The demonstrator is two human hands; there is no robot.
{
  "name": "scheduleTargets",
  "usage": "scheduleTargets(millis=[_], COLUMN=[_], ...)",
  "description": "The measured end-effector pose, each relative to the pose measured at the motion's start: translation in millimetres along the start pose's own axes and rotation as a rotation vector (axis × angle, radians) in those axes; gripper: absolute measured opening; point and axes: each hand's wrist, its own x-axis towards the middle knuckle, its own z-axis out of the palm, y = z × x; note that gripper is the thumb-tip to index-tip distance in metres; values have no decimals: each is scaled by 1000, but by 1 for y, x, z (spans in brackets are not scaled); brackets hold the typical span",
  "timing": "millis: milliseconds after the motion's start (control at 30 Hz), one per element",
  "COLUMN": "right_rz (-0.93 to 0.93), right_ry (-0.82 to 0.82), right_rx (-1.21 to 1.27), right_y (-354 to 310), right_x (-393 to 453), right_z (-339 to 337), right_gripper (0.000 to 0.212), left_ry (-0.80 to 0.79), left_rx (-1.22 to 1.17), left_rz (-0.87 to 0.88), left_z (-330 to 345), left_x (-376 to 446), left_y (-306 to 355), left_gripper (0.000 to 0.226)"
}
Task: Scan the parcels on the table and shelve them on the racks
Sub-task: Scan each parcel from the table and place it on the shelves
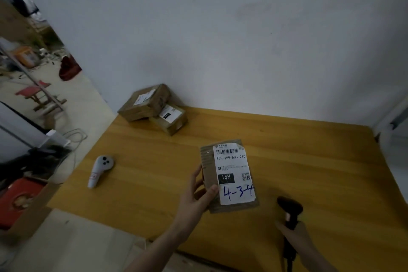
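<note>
Three parcels show on the table. One, a flat brown parcel, is held up over the table's middle by the left hand, thumb pressed on its front at the lower left edge and fingers curled round behind. Its white label faces the camera, with a barcode at the top, a black block reading 15H and "4-3-4" written by hand in blue at the bottom.

At about 4 o'clock from that parcel, the right hand is wrapped round the grip of a dark scanner, whose head points up toward the label; the scanner is near the parcel but apart from it.

At 11 o'clock from the held parcel, against the wall, two boxes sit together: the upper box leans on the lower box, each with a white label on top. Both look like brown cardboard, though the dim light makes that hard to confirm.

At 9 o'clock, near the table's left edge, a white controller lies flat with its round head toward the wall.

Off the table at 8 o'clock, a red box stands on the floor inside an open carton
</note>
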Motion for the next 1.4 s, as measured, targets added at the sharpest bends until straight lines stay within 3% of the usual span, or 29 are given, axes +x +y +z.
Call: scheduleTargets(millis=[200,333,567,733,900,1400], right_rz=[-53,-196,-517,-676,-685,-646], right_ry=[56,50,-101,-144,-58,13], right_rx=[-24,81,198,209,243,201], right_y=[0,-16,-51,-64,-67,-59], right_x=[-6,-54,-209,-253,-249,-229], right_z=[-2,-13,-19,12,23,12], right_gripper=[8,16,46,45,42,40], left_ry=[-2,-14,-26,-87,-123,-134], left_rx=[15,69,160,138,110,132], left_rz=[-11,7,98,125,132,129], left_z=[-11,-18,-6,5,8,1], left_x=[-2,3,15,17,14,14], left_y=[-7,-12,-12,-9,-8,-14], left_gripper=[73,88,88,91,80,96])
